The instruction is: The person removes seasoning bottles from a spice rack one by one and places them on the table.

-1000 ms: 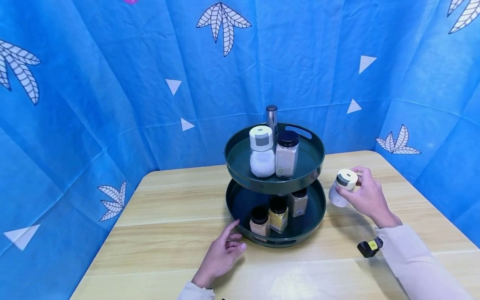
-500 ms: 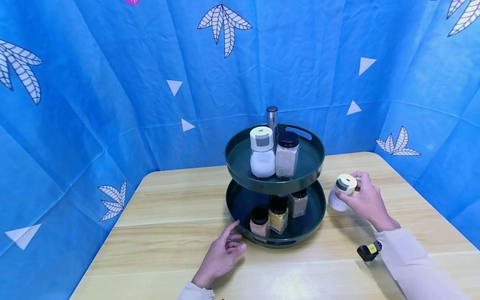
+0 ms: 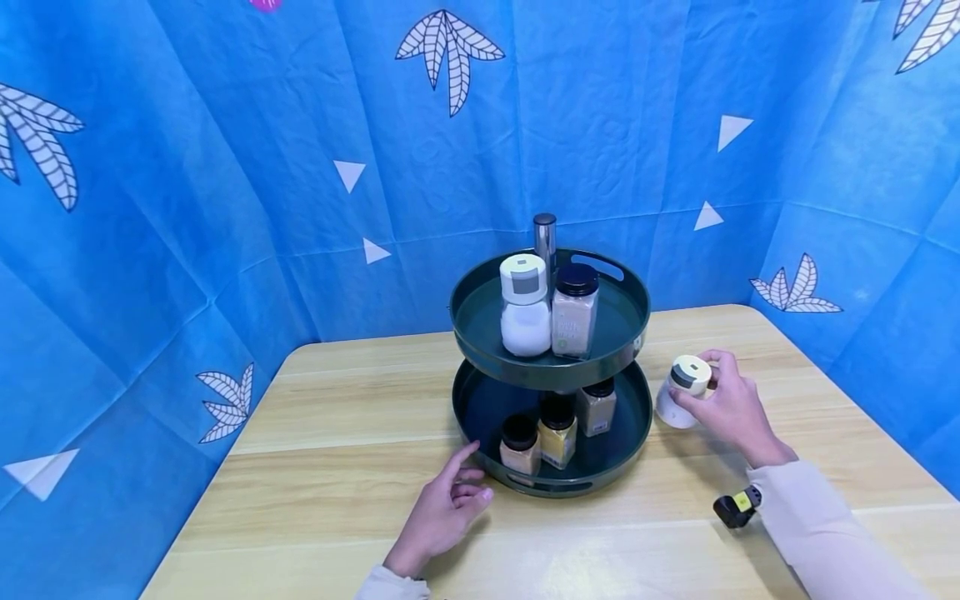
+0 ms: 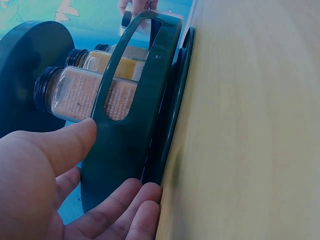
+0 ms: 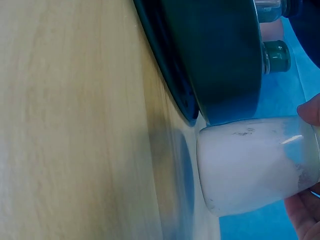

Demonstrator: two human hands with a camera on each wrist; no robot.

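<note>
My right hand (image 3: 738,408) grips a salt jar (image 3: 677,406) with a white lid, to the right of a dark green two-tier round tray. White powder fills most of the salt jar (image 5: 255,165) in the right wrist view; its base is close to the table, and whether they touch I cannot tell. At the lower tier (image 3: 637,433), my left hand (image 3: 442,512) rests its fingertips against the outer wall, fingers loosely bent. The left wrist view shows the thumb (image 4: 75,140) beside the cut-out handle and fingers (image 4: 120,200) low on the wall.
On the upper tier (image 3: 480,362) stand another white-lidded jar (image 3: 525,325) and a black-lidded spice jar (image 3: 573,325). Several black-lidded jars, including a yellow one (image 3: 557,442), sit on the lower tier. Blue cloth (image 3: 225,167) surrounds the wooden table (image 3: 322,417) at the back and sides.
My right hand has moved the salt jar slightly down and toward the table's front. The left hand stays at the lower tier.
</note>
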